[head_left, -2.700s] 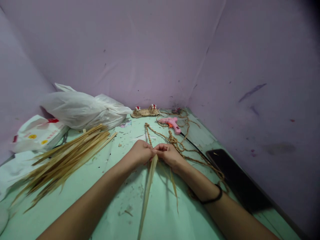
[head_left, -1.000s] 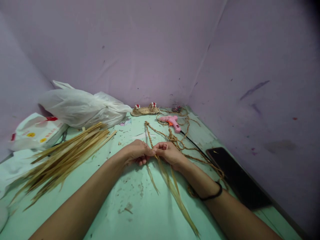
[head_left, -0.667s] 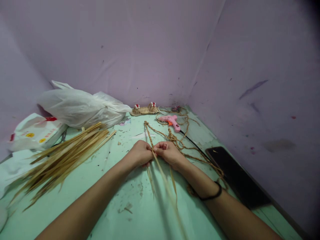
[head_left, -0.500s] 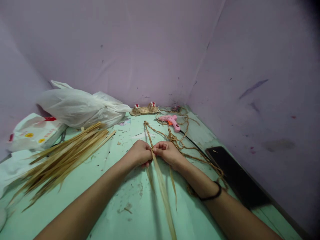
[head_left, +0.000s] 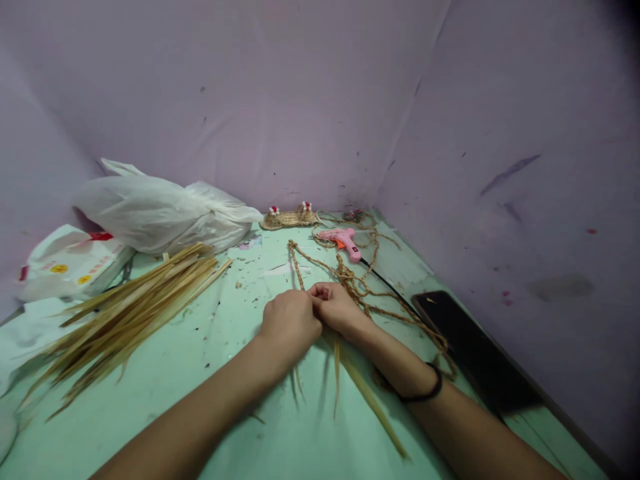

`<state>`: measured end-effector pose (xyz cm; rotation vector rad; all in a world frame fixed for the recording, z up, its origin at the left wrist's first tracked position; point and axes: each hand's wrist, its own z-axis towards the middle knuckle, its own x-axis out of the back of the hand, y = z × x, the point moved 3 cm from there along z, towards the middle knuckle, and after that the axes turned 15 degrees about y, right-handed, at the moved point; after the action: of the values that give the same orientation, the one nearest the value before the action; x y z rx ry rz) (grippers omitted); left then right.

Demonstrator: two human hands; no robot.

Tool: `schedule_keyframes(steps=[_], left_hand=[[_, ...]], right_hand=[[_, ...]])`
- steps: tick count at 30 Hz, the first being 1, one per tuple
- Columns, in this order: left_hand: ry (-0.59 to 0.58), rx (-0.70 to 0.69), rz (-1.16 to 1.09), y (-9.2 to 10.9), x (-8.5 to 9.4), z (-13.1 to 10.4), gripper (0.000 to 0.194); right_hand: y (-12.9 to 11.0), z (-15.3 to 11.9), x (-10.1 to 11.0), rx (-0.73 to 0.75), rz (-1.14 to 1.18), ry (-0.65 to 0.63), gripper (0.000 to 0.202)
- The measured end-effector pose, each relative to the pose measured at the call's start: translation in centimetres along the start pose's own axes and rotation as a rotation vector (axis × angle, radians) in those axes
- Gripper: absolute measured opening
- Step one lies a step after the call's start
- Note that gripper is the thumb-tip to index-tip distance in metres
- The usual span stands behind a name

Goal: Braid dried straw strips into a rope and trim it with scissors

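Side by side over the table, my left hand (head_left: 291, 323) and my right hand (head_left: 336, 307) are closed on a braid of dried plant fibre (head_left: 297, 268). The finished cord runs from my fingers away toward the back, then bends right into a loose heap of braided cord (head_left: 353, 277). Below my hands hang loose strands: a wide pale leaf strip (head_left: 370, 393) slants to the lower right, and a thinner strip (head_left: 337, 380) hangs beside it. My left fingertips and the braid between the hands are hidden behind the left hand's back.
A bundle of dried leaf strips (head_left: 135, 317) lies at left, before a white plastic bag (head_left: 165, 210) and a printed white packet (head_left: 75, 263). A pink glue gun (head_left: 345, 241), woven slippers (head_left: 289, 220) and a dark phone-like slab (head_left: 475, 353) lie at the back and right.
My left hand has moved right and turned over, now covering the braid next to my right hand. The wide strip has swung from the middle toward the lower right.
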<state>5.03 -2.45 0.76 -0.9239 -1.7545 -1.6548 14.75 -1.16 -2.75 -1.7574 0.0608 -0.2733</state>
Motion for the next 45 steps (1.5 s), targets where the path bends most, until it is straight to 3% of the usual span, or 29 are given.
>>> schedule_keyframes(steps=[3,7,10,12,21,28,31,34,36,38,42,45], left_hand=[[-0.021,-0.017,0.035,-0.6,1.0,1.4,0.006],[-0.298,0.269,-0.305,-1.9,1.2,2.6,0.011],[-0.44,0.349,-0.55,-2.4,1.1,3.1,0.005],[-0.47,0.364,-0.597,-2.8,1.0,3.3,0.013],[-0.446,0.336,-0.49,-3.2,0.8,3.5,0.014],[-0.274,0.185,-0.418,-2.2,1.1,3.2,0.007],[-0.243,0.146,-0.412,-1.8,1.0,3.1,0.008],[-0.201,0.139,-0.403,-1.8,0.7,3.0,0.008],[-0.159,0.174,-0.389,-1.8,0.5,2.9,0.008],[-0.141,0.233,-0.397,-1.8,0.3,2.6,0.011],[-0.196,0.38,-0.481,-1.8,0.2,2.2,0.017],[-0.248,0.333,-0.557,-1.9,0.6,2.5,0.014]], right_hand=[[-0.2,0.0,0.1,0.022,0.015,-0.056,0.007],[-0.5,0.0,0.4,0.041,0.006,-0.104,0.007],[-0.7,0.0,0.6,0.07,-0.007,-0.121,0.007],[-0.8,0.0,0.6,0.09,-0.015,-0.134,0.007],[-0.4,0.3,0.3,0.164,-0.023,-0.18,0.005],[-0.5,0.4,1.2,0.295,-0.355,-0.133,0.012],[-0.9,0.4,1.7,0.211,-0.461,-0.08,0.014],[-1.2,0.0,1.8,-0.008,-0.448,-0.06,0.017],[-1.5,-0.6,1.6,-0.079,-0.443,-0.059,0.015],[-2.0,-1.5,1.3,0.009,-0.517,-0.003,0.012],[-3.5,-3.8,0.4,0.372,-0.743,0.167,0.013],[-4.0,-5.1,-0.1,0.489,-0.903,0.163,0.02]])
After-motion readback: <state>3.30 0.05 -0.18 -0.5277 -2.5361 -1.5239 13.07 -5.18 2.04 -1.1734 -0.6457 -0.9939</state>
